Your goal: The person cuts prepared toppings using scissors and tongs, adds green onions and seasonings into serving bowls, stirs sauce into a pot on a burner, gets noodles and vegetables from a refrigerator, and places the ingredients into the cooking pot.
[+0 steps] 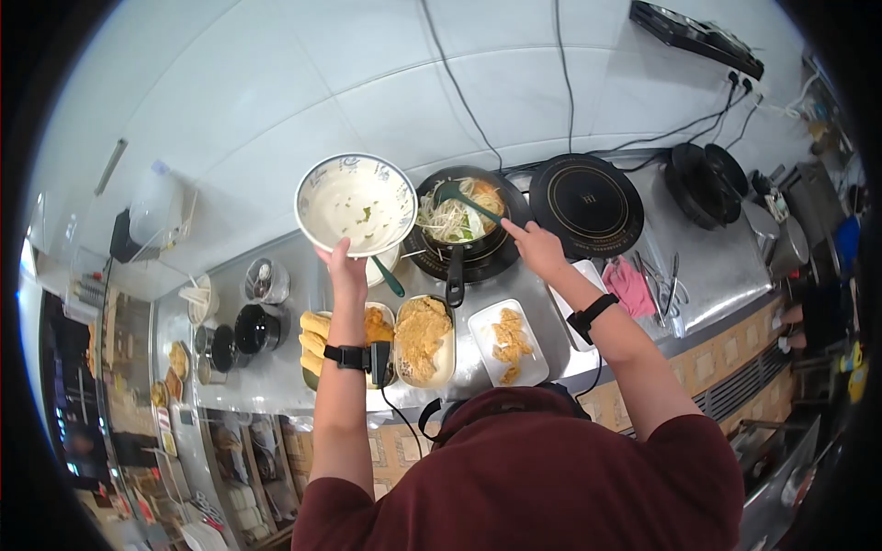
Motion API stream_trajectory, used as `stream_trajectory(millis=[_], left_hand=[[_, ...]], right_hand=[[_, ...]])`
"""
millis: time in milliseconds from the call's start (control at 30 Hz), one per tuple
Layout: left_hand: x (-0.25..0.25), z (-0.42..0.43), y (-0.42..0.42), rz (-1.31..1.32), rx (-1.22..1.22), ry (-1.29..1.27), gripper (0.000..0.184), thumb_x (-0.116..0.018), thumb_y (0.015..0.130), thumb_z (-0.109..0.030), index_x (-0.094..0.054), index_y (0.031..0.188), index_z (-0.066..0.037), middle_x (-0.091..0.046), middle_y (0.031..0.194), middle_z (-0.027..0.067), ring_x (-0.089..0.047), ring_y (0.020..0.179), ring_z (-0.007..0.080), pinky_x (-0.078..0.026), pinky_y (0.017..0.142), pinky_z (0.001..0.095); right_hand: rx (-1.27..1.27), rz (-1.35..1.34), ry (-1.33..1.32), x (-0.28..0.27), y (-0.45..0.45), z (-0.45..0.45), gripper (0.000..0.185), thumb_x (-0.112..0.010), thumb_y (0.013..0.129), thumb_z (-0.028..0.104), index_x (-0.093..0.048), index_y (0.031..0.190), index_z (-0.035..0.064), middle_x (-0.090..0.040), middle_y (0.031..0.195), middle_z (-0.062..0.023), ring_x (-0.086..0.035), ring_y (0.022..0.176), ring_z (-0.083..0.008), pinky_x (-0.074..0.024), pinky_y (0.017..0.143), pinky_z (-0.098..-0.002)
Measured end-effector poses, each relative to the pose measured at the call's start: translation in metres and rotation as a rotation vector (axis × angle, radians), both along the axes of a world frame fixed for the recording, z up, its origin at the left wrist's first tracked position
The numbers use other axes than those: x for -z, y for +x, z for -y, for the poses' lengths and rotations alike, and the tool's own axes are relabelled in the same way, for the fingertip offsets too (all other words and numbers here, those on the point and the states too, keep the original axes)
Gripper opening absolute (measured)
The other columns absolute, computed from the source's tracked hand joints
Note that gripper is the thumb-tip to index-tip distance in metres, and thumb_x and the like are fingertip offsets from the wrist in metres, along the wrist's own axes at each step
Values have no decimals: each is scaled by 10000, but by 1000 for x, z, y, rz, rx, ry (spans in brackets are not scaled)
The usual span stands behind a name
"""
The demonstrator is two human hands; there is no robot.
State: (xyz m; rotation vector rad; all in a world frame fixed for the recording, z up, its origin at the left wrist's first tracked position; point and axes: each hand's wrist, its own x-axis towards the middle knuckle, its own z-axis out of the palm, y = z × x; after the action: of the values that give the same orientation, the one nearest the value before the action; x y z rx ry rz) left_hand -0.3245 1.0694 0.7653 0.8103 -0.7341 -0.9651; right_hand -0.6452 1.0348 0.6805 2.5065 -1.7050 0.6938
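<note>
My left hand [344, 266] grips the rim of a white bowl [317, 207] with a blue pattern. The bowl is tilted, its inside facing me, with green bits stuck to it. Right of it, a black frying pan [457, 275] sits on a round black cooktop [496, 264], holding bean sprouts [443, 219], green leaves and something orange. My right hand [535, 246] is closed around the handle of a green spatula [478, 208], whose head rests among the sprouts. Under the bowl, a second green-handled utensil [390, 277] lies by a pale dish, partly hidden.
Trays of fried food [424, 340] and a white tray of golden pieces [508, 342] line the front edge. A second cooktop [588, 204] stands right, near a pink cloth [628, 286], tongs and black pans [703, 188]. Black pots [256, 328] stand left. Cables hang down the wall.
</note>
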Motion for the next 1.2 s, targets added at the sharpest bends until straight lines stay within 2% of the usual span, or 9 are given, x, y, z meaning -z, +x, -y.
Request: stream_trajectory(millis=[133,233,333,467,633,767,867,1133,1200], left_hand=[[-8,16,1,125,51,-1,801,-551,739,-45,-56,1354,-182,-284,1301,148,-372,1157,272,-382,914,405],[-24,33,-19,395,79,-88,866,-620,681,-27,-83,1352,-134,-358,1219,143,-401,1119,250,-416,874,355],[-34,48,-36,674,123,-142,868,-635,679,-38,-94,1353,-120,-376,1192,129,-417,1110,225,-420,886,367],[-39,53,-52,1124,-213,-78,935,-710,599,-72,-158,1353,-124,-417,1130,128,-464,1052,240,-459,830,347],[-7,43,-4,485,-98,-22,847,-658,650,-103,-180,1347,-137,-339,1231,168,-380,1135,264,-408,887,386],[7,-16,31,-132,-132,26,688,-533,735,-122,-184,1328,-99,-359,1266,134,-407,1135,269,-394,921,389],[46,-64,67,-398,-177,26,583,-501,766,-178,-280,1292,-59,-404,1264,133,-410,1162,286,-367,961,439],[94,-221,100,-527,-382,-2,629,-527,752,-239,-296,1289,-4,-390,1289,147,-382,1189,288,-310,997,449],[98,-251,101,-530,-462,59,653,-558,735,-254,-304,1277,7,-418,1259,146,-415,1158,282,-338,975,422]], right_hand=[[-198,284,-347,-44,35,23,270,-618,686,165,-624,942,78,-565,934,-112,-525,842,-284,-421,749,-384],[-411,349,-30,-89,92,55,180,-584,703,135,-620,862,59,-572,910,-125,-527,877,-297,-427,784,-373],[-349,336,-136,-84,129,93,176,-565,716,136,-590,871,55,-579,883,-132,-537,853,-306,-435,778,-384],[-296,53,81,-65,131,121,189,-560,711,134,-594,879,54,-576,891,-155,-551,861,-334,-466,733,-395],[-219,-137,26,-34,98,115,151,-562,692,145,-615,806,62,-587,855,-139,-566,848,-306,-470,720,-398],[-603,-40,77,-56,132,95,122,-572,661,168,-640,705,77,-606,759,-91,-575,813,-285,-461,696,-429],[-760,-461,116,-60,181,80,121,-607,641,180,-634,710,85,-586,695,-100,-567,790,-277,-458,684,-386],[-634,-856,455,9,264,99,243,-668,628,222,-652,774,28,-626,809,-170,-615,787,-301,-502,669,-396],[-613,-827,509,12,269,101,235,-662,638,216,-643,706,-8,-624,665,-136,-624,653,-260,-510,610,-370]])
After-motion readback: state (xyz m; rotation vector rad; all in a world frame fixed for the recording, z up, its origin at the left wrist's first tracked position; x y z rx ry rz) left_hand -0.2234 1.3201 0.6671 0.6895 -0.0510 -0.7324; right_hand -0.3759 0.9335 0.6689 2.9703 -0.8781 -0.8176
